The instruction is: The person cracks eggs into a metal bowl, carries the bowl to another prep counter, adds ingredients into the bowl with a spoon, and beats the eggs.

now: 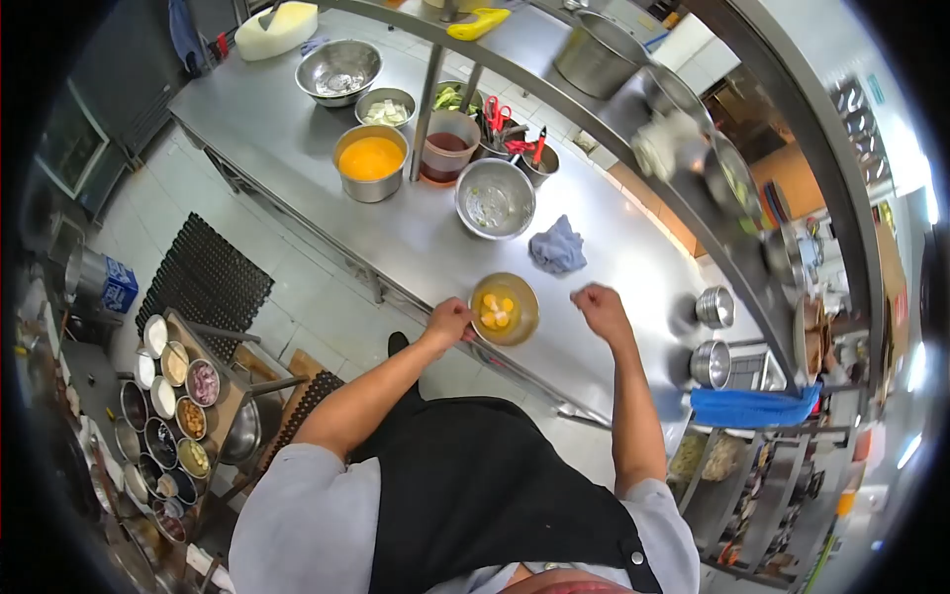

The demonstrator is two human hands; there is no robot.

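Note:
A small metal bowl (pixel 530 319) with several cracked eggs, yolks (pixel 497 309) whole, sits near the front edge of the steel table. At its left rim is my left hand (pixel 450 323), fingers closed against the edge of the bowl. My right hand (pixel 600 308) is raised to the right of the bowl, apart from it, with its fingers curled together; whatever may be inside them is hidden. Beyond the eggs stands a larger steel bowl (pixel 477 220) with a little residue at its bottom. A crumpled blue-grey cloth (pixel 558 246) lies between that bowl and my right hand.
Farther left stand a pot of orange liquid (pixel 371 158), a tub of dark liquid (pixel 445 148), a bowl of white pieces (pixel 386 109) and a wide steel bowl (pixel 338 71). An overhead shelf (pixel 633 144) crosses the table's far side. Small steel bowls (pixel 712 363) sit right.

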